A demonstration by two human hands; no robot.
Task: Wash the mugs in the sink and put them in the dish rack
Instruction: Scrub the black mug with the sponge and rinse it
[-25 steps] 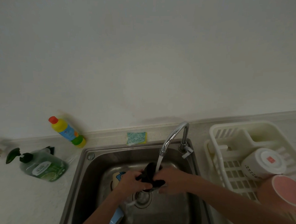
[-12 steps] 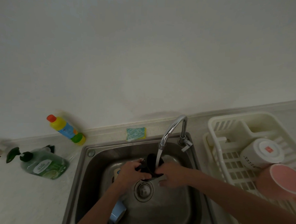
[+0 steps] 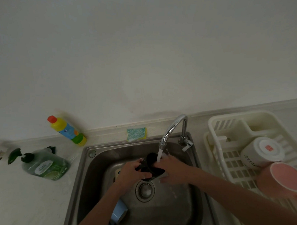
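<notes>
— What differs from a second ago?

— Little. The black mug (image 3: 151,165) sits under the faucet (image 3: 173,130) as before, and the water stream (image 3: 159,154) still runs into its mouth. The person's right hand (image 3: 173,170) has slid a bit further round the mug's far side.

— Which way does the mug point?

— Its long axis tilts, the open mouth up and toward the back edge of the sink (image 3: 95,161), the base down near the drain (image 3: 145,190).

— And each grip?

— The left hand (image 3: 132,173) curls its fingers round the mug's near side, holding it. The right hand lies against the other side; whether its fingers wrap the mug cannot be told.

— Where are the other mugs?

— A blue mug (image 3: 118,213) lies in the sink's front left corner. A white mug (image 3: 262,152) and a pink mug (image 3: 282,179) sit in the dish rack (image 3: 228,125) on the bench's right end.
</notes>
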